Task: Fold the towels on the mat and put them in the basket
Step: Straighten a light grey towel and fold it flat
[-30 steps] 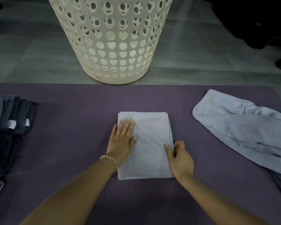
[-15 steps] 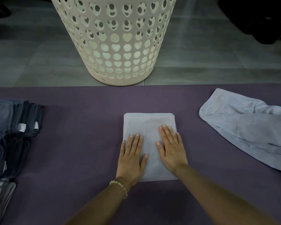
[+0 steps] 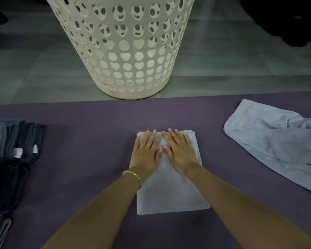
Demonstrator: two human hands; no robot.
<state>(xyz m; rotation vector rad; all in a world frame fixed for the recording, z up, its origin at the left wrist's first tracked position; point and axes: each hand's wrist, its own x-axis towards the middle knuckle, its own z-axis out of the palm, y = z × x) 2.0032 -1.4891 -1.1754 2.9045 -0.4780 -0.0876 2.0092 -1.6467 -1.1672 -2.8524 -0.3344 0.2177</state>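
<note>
Left hand (image 3: 146,153) and right hand (image 3: 180,151) both lie flat, fingers straight, palms down on the far half of the folded towel (image 3: 170,191), side by side and nearly touching at the thumbs. Fingertips reach the towel's far edge; the cloth under the palms is hidden. Beaded bracelet (image 3: 134,176) on the left wrist. Folded towel sits on the purple mat (image 3: 83,159), near edge toward the person, between the forearms. Beyond the fingertips, the cream basket (image 3: 126,56) stands on the grey floor just off the mat's far edge; its rim is cut off at the top, so contents can't be seen. Right of the right hand, well apart, a loose pale towel (image 3: 276,144) lies rumpled, cropped at the frame edge. Left of the left hand, well apart, a dark towel stack (image 3: 13,150), partly cut off; count unclear.
</note>
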